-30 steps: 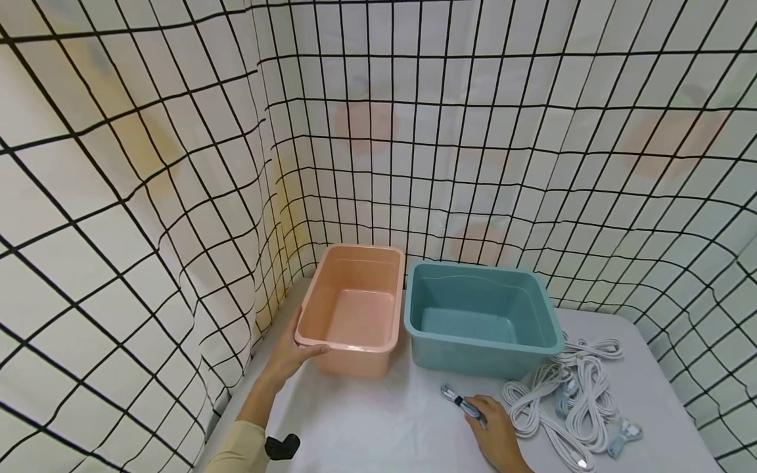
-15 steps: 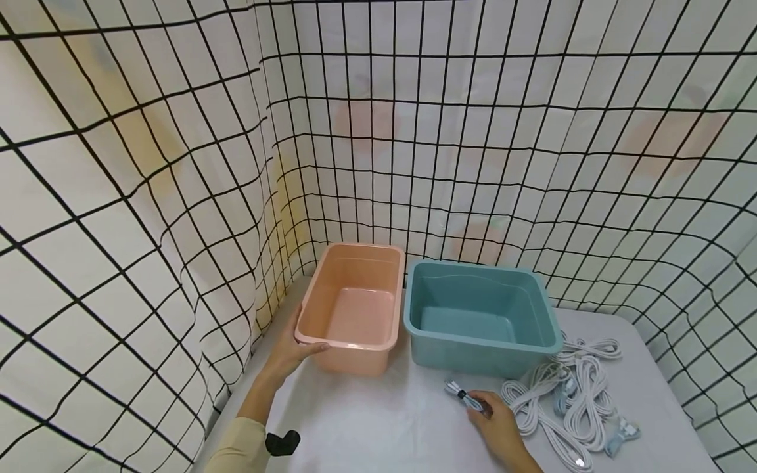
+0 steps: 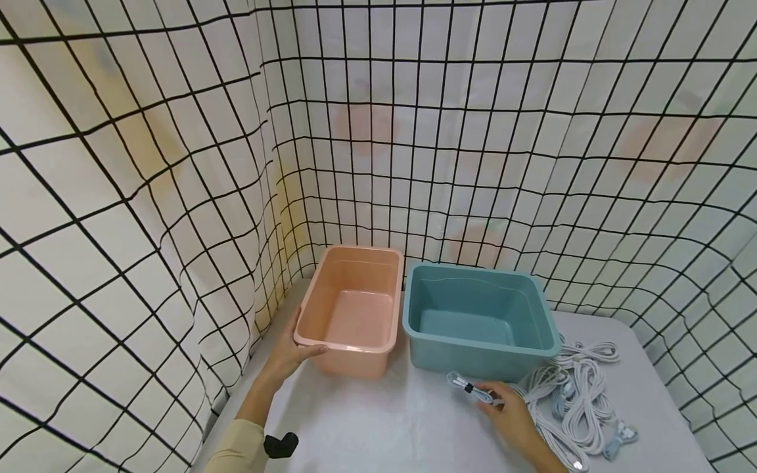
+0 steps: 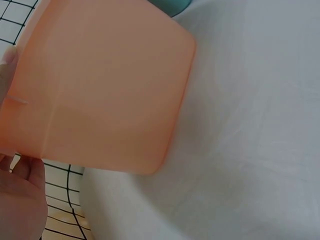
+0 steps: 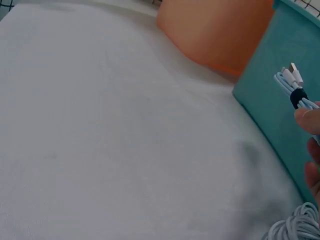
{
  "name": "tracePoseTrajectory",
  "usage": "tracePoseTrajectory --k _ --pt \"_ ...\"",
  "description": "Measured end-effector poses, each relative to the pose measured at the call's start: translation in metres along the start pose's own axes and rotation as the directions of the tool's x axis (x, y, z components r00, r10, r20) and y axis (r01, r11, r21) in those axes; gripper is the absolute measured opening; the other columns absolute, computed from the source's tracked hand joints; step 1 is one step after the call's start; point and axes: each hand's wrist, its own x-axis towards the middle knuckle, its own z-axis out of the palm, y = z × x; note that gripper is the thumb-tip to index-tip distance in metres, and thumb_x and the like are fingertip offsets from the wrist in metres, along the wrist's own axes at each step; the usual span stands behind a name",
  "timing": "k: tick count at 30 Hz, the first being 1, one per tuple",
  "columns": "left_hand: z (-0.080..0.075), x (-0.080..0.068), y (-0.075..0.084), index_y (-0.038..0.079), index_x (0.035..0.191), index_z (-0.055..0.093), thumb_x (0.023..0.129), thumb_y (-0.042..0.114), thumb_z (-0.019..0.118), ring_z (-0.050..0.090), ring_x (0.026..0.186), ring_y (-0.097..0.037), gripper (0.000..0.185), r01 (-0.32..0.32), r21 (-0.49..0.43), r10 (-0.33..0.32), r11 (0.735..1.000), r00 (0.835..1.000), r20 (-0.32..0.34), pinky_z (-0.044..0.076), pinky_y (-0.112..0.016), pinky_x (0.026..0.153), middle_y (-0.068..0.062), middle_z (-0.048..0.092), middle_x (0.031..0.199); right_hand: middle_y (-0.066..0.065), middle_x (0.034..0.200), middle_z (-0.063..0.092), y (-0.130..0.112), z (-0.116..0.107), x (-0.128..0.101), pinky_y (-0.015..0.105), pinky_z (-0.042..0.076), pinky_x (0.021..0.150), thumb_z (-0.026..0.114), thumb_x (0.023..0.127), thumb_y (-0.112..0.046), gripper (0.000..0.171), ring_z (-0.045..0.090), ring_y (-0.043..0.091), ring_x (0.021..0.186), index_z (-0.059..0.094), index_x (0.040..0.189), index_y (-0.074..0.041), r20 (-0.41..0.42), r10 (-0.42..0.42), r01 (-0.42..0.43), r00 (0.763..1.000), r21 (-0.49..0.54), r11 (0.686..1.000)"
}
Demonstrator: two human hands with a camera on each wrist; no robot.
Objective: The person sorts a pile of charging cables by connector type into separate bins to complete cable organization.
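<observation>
My left hand [image 3: 288, 350] grips the near left corner of a peach plastic bin [image 3: 361, 364], the thumb along its front and the other fingers on its left side. Between the thumb and fingers of my right hand [image 3: 510, 415] is a coiled light-blue USB cable [image 3: 469, 387], tied with a black strap. It is held above the table in front of the teal bin [image 3: 479, 358]; in the right wrist view its plug end [image 5: 292, 75] points upward. Both bins stand side by side, and the floor of each shows bare.
Right of the teal bin lie several bundled white cables [image 3: 588, 401] and a light-blue cable with a pale plug [image 3: 621, 439]. Black wire mesh [image 3: 414, 151] over white sheeting encloses the table [image 3: 378, 427] at the back and sides.
My right hand has moved slightly right and up with the cable, which now hangs closer to the teal bin's front. My left hand stays on the peach bin.
</observation>
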Motion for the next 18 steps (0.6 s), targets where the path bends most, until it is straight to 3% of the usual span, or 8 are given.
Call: tracePoseTrajectory --k 10,18 --pt "-0.001 -0.001 0.000 0.020 0.168 0.008 0.080 0.017 0.092 0.045 0.138 -0.044 0.121 -0.005 -0.010 0.005 1.000 1.000 0.004 0.036 -0.055 0.112 -0.022 0.031 0.163 0.009 0.112 0.068 -0.021 -0.031 0.000 0.029 0.056 0.074 0.078 0.089 -0.001 0.032 0.062 0.016 0.093 0.071 0.120 -0.002 0.147 0.001 -0.015 0.989 0.100 0.995" --pt "-0.001 0.002 -0.001 0.020 0.168 0.008 0.080 0.012 0.091 0.042 0.140 -0.047 0.121 0.013 -0.047 -0.013 0.999 1.000 0.012 0.036 -0.056 0.112 -0.025 0.027 0.164 0.008 0.110 0.068 -0.043 -0.054 0.010 0.028 0.058 0.075 0.076 0.094 -0.007 0.031 0.062 0.010 0.092 0.068 0.123 -0.001 0.182 -0.176 0.155 0.967 0.121 0.980"
